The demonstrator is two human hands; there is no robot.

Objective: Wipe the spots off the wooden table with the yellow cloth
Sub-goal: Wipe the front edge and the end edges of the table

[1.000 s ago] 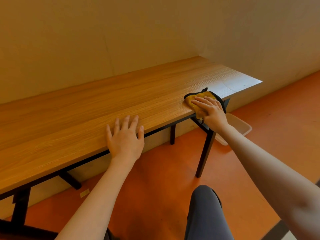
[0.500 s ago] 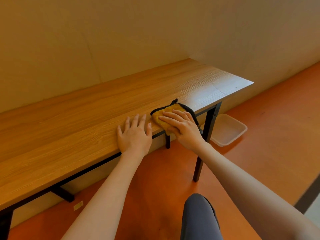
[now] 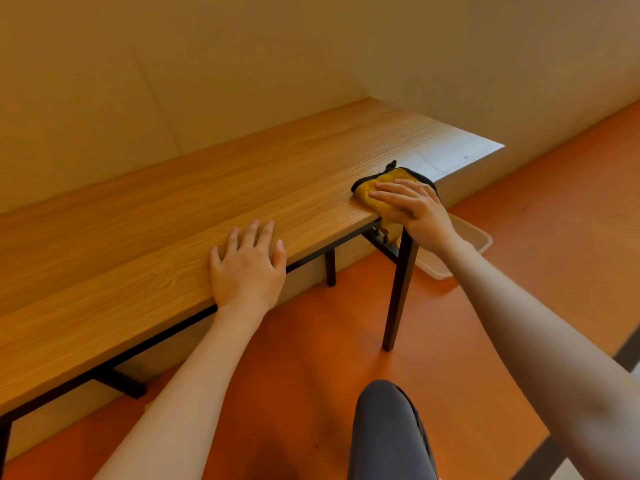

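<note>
yellow cloth (image 3: 375,195) lies on the table (image 3: 173,237) edge, right hand (image 3: 417,211) pressing it flat with fingers spread; left hand (image 3: 247,268) rests flat, fingers spread.

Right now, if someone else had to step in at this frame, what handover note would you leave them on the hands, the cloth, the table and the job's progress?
Left hand: open, flat on the table at its near edge, holding nothing.
Right hand: fingers spread, pressing the yellow cloth flat; not gripping it.
Cloth: near the table's right end, at the front edge, partly hanging over it.
Done: no spots are plain on the wood to the left of the cloth.
Left: a small dark speck shows near the far right corner; glare there hides the rest, so wipe and check it.
Also: a pale tub sits on the floor behind the table leg.
</note>
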